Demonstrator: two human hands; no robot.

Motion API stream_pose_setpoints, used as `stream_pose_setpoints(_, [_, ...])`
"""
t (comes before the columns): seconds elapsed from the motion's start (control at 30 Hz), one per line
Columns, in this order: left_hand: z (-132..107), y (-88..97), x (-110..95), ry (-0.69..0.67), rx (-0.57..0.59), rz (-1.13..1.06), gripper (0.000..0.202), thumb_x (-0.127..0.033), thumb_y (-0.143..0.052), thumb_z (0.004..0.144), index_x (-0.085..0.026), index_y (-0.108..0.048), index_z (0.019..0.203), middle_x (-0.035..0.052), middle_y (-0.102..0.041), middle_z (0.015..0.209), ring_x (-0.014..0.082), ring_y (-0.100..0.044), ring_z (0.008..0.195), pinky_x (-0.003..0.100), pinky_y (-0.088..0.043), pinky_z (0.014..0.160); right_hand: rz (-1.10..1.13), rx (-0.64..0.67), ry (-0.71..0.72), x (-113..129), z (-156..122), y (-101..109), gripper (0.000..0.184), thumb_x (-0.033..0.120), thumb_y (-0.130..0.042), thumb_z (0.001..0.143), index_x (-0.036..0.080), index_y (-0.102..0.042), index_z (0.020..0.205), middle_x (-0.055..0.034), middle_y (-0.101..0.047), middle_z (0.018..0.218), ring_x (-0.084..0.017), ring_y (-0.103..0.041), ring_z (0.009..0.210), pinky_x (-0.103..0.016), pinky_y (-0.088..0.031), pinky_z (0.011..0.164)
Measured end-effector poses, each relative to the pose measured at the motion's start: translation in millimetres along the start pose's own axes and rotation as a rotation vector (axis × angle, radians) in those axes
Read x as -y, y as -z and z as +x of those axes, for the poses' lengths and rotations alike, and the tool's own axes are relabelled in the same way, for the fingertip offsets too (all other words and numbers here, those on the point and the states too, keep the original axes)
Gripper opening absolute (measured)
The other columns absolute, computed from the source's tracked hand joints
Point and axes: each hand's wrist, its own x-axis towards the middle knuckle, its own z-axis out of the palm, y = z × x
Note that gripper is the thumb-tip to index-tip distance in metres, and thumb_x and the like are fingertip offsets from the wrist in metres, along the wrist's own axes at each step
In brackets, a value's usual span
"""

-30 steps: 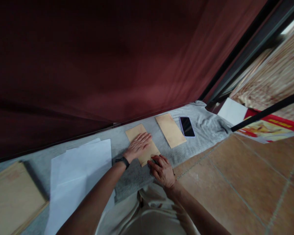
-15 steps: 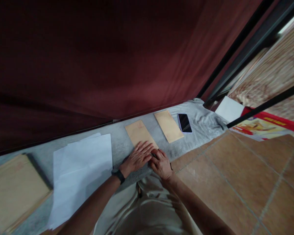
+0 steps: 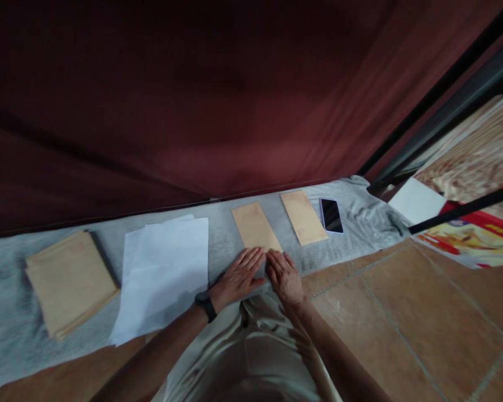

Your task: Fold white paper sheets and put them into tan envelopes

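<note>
A tan paper envelope point(image 3: 255, 223) lies flat on the grey cloth in front of me. My left hand point(image 3: 243, 272) rests on its near end with the fingers stretched out flat. Close beside it, my right hand point(image 3: 285, 276) lies over the near right corner, fingers extended and the thumb partly hidden. The two hands cover the envelope's near edge. A second tan envelope point(image 3: 304, 218) is just to the right, apart from my hands. To the left is a loose stack of white paper sheets point(image 3: 165, 268), and beyond that a pile of tan envelopes point(image 3: 73, 279).
A phone point(image 3: 331, 215) lies right of the second envelope. The grey cloth point(image 3: 362, 223) covers a narrow ledge below a dark red curtain point(image 3: 235, 111). At right are a black bar point(image 3: 465, 209), a red and yellow printed box point(image 3: 478, 234) and the tiled floor point(image 3: 373, 324).
My left hand has slid back from the envelope's middle to its near edge. The right fingers have straightened from a curled hold to lying flat. The whole view has shifted.
</note>
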Motion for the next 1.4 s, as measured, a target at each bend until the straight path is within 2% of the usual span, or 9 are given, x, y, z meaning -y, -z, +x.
stream_pose_setpoints(0.27, [-21.5, -4.2, -2.0, 0.081, -0.02, 0.006, 0.072, -0.057, -0.035, 0.104, -0.012, -0.028, 0.16, 0.0151, -0.033, 0.166, 0.0244, -0.023, 0.157, 0.045, -0.019, 0.129, -0.064, -0.081, -0.082, -14.3, -9.0, 1.0, 0.046, 0.028, -0.038, 0.107, 0.018, -0.049, 0.151, -0.0139, -0.057, 0.15, -0.027, -0.048, 0.143, -0.051, -0.035, 0.119])
stream_pose_setpoints(0.47, [-25.9, -10.2, -8.5, 0.175, -0.042, 0.031, 0.073, -0.059, -0.034, 0.104, -0.013, -0.029, 0.161, 0.0151, -0.034, 0.166, 0.0262, -0.027, 0.156, 0.047, -0.02, 0.128, 0.027, -0.127, -0.181, -24.7, 12.6, 3.0, 0.042, 0.028, -0.039, 0.103, 0.017, -0.064, 0.135, -0.0138, -0.068, 0.129, -0.028, -0.062, 0.12, -0.045, -0.048, 0.104])
stream_pose_setpoints(0.6, [-25.4, -11.9, -10.8, 0.193, -0.055, 0.033, 0.074, -0.061, -0.036, 0.103, -0.014, -0.031, 0.16, 0.015, -0.034, 0.166, 0.0271, -0.029, 0.155, 0.048, -0.022, 0.127, 0.162, -0.192, -0.287, -29.4, 34.4, -1.7, 0.035, 0.028, -0.05, 0.094, 0.019, -0.07, 0.121, -0.0121, -0.07, 0.103, -0.027, -0.064, 0.098, -0.04, -0.052, 0.093])
stream_pose_setpoints(0.77, [-26.0, -14.8, -10.0, 0.199, -0.062, 0.053, 0.074, -0.061, -0.036, 0.103, -0.014, -0.031, 0.16, 0.0143, -0.035, 0.165, 0.0264, -0.029, 0.155, 0.047, -0.021, 0.128, 0.514, -0.186, -0.562, -37.2, 51.2, -1.8, 0.014, 0.034, -0.061, 0.081, 0.022, -0.069, 0.085, -0.0018, -0.062, 0.071, -0.021, -0.062, 0.074, -0.034, -0.054, 0.076])
stream_pose_setpoints(0.9, [-26.4, -15.0, -9.4, 0.197, -0.066, 0.041, 0.073, -0.06, -0.037, 0.103, -0.015, -0.032, 0.16, 0.0144, -0.037, 0.164, 0.027, -0.031, 0.154, 0.048, -0.023, 0.128, 0.652, -0.159, -0.606, -33.7, 52.5, -0.5, 0.027, 0.05, -0.061, 0.081, 0.023, -0.061, 0.077, 0.0015, -0.06, 0.061, -0.019, -0.061, 0.056, -0.031, -0.054, 0.055])
stream_pose_setpoints(1.0, [-26.0, -14.5, -8.2, 0.207, -0.068, -0.014, 0.07, -0.056, -0.037, 0.104, -0.014, -0.033, 0.159, 0.0148, -0.038, 0.164, 0.027, -0.032, 0.154, 0.048, -0.026, 0.127, 0.738, -0.161, -0.627, -22.2, 50.4, 3.8, 0.039, 0.062, -0.059, 0.083, 0.024, -0.057, 0.077, 0.0017, -0.061, 0.061, -0.019, -0.063, 0.053, -0.03, -0.054, 0.048])
stream_pose_setpoints(1.17, [-14.0, -5.7, -13.9, 0.414, -0.223, -0.436, 0.061, -0.049, -0.033, 0.106, -0.015, -0.042, 0.155, 0.0165, -0.046, 0.159, 0.0277, -0.041, 0.149, 0.051, -0.037, 0.122, 0.671, -0.302, -0.523, 0.4, 46.6, 28.8, 0.038, 0.059, -0.057, 0.093, 0.022, -0.061, 0.085, 0.0016, -0.062, 0.065, -0.016, -0.063, 0.06, -0.028, -0.056, 0.057])
stream_pose_setpoints(1.27, [3.6, 10.2, -27.9, 0.653, -0.357, -0.969, 0.057, -0.055, -0.041, 0.102, -0.02, -0.053, 0.147, 0.0157, -0.056, 0.151, 0.0294, -0.055, 0.138, 0.049, -0.05, 0.111, 0.38, -0.295, -0.325, 11.6, 41.4, 41.5, 0.03, 0.045, -0.051, 0.101, 0.021, -0.066, 0.091, -0.0032, -0.068, 0.08, -0.017, -0.066, 0.072, -0.028, -0.056, 0.068])
stream_pose_setpoints(1.4, [25.0, 30.3, -47.5, 0.875, -0.445, -1.722, 0.061, -0.063, -0.066, 0.087, -0.022, -0.062, 0.132, 0.0136, -0.069, 0.131, 0.0267, -0.072, 0.107, 0.039, -0.063, 0.082, 0.101, -0.14, -0.058, 22.0, 30.5, 38.1, 0.026, 0.029, -0.045, 0.106, 0.022, -0.07, 0.105, -0.0086, -0.071, 0.105, -0.018, -0.069, 0.086, -0.026, -0.055, 0.072])
